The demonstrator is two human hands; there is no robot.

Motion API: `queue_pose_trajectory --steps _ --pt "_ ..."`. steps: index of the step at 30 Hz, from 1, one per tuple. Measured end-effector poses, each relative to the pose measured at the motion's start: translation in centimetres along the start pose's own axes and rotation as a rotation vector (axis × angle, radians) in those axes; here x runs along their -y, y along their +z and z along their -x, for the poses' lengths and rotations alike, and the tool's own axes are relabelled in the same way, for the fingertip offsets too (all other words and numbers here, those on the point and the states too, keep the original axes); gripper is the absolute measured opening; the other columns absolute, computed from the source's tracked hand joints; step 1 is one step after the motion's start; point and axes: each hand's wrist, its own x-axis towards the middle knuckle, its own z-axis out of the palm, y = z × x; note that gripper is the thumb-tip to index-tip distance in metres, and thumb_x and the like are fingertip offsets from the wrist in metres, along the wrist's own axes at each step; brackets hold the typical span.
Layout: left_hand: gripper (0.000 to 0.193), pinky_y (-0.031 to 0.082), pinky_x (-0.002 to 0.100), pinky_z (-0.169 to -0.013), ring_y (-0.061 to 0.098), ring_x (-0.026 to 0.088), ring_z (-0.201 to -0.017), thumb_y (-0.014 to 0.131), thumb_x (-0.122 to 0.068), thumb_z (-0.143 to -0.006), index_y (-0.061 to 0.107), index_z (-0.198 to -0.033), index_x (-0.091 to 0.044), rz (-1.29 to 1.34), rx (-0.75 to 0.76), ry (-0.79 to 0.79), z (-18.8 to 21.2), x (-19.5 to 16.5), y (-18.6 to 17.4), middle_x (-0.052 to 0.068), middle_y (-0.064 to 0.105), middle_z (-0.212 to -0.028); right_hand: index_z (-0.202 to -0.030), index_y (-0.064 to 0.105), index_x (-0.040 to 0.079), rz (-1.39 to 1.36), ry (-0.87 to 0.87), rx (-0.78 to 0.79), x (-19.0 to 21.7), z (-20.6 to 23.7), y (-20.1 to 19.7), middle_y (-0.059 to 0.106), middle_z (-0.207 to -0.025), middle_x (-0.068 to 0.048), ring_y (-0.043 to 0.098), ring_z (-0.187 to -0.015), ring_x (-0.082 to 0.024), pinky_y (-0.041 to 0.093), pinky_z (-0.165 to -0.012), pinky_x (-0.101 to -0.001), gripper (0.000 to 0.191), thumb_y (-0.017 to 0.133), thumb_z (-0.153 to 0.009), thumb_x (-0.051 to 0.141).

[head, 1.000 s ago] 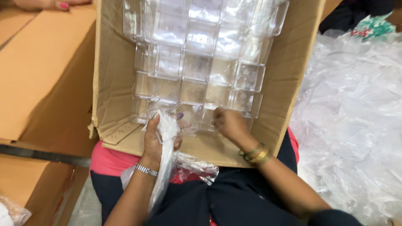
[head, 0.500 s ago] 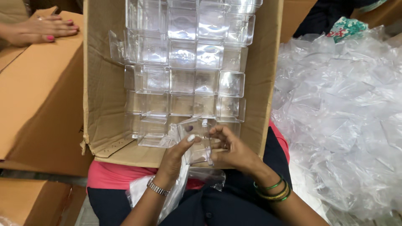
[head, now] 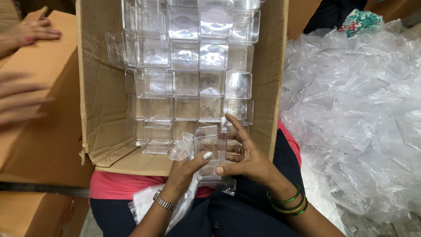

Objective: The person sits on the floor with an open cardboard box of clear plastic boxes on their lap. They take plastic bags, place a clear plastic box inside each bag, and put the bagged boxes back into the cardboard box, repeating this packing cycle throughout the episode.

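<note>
My left hand [head: 186, 169] and my right hand [head: 245, 158] meet over my lap at the near edge of an open cardboard carton [head: 98, 109]. Together they grip a small clear plastic box [head: 210, 142] with a thin clear plastic bag [head: 184, 147] partly around it. The bag trails down past my left wrist, which wears a metal watch. Green and gold bangles ring my right wrist. Inside the carton, several clear plastic boxes [head: 186, 83] lie stacked in rows.
A big heap of crumpled clear plastic bags [head: 364, 118] fills the right side. Another person's hands [head: 26, 35] rest and move, blurred, over a closed cardboard box [head: 30, 145] on the left. More cardboard lies at the lower left.
My right hand left the stacked boxes and came to my left hand; both now hold one clear box in its bag near the carton's edge. A second blurred hand has appeared at left.
</note>
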Motion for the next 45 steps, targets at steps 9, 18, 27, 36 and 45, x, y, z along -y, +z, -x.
queue_pose_trajectory --steps 9,18,27,36,45 --pt "0.055 0.054 0.033 -0.098 0.068 0.017 -0.113 0.07 -0.029 -0.088 0.066 -0.133 0.003 -0.097 0.003 -0.068 0.6 1.1 -1.2 0.01 0.072 -0.125 -0.166 0.025 0.023 0.149 0.028 0.126 -0.1 1.0 -0.4 0.052 -0.144 -0.015 0.059 -0.119 -0.027 0.053 -0.101 -0.0402 0.124 0.094 -0.064 0.018" --pt "0.058 0.058 0.034 -0.088 0.065 0.019 -0.111 0.072 -0.026 -0.087 0.054 -0.138 -0.004 0.001 0.143 -0.021 1.0 1.0 -0.2 0.008 0.066 -0.124 -0.167 0.017 0.021 -0.009 -0.081 0.084 -2.5 2.6 0.3 0.049 -0.153 -0.015 0.056 -0.136 -0.029 0.053 -0.11 -0.0449 0.124 0.092 -0.069 0.004" --pt "0.065 0.052 0.03 -0.1 0.068 0.016 -0.116 0.083 -0.047 -0.081 0.067 -0.127 -0.004 -0.785 -0.065 0.084 -2.1 -1.6 -1.3 0.006 0.073 -0.122 -0.167 0.026 0.016 0.461 -0.22 -0.317 1.0 7.5 -4.1 0.051 -0.144 -0.018 0.062 -0.127 -0.029 0.058 -0.106 -0.0444 0.122 0.096 -0.067 0.024" --pt "0.049 0.057 0.026 -0.096 0.07 0.012 -0.108 0.056 -0.042 -0.109 0.065 -0.135 -0.001 -0.137 -0.025 0.457 -4.4 -5.0 0.0 0.008 0.075 -0.122 -0.154 0.041 0.017 1.033 0.618 -0.375 -2.5 11.6 -6.5 0.066 -0.12 -0.027 0.067 -0.113 -0.041 0.054 -0.097 -0.0462 0.128 0.096 -0.043 0.046" --pt "0.048 0.055 0.024 -0.093 0.07 0.009 -0.108 0.051 -0.04 -0.105 0.064 -0.131 -0.002 0.028 0.0 0.133 -3.7 -2.8 3.1 0.007 0.074 -0.122 -0.154 0.036 0.028 1.132 0.694 -0.288 -1.3 10.6 -2.6 0.052 -0.138 -0.024 0.063 -0.12 -0.043 0.053 -0.101 -0.0447 0.127 0.094 -0.045 0.059"
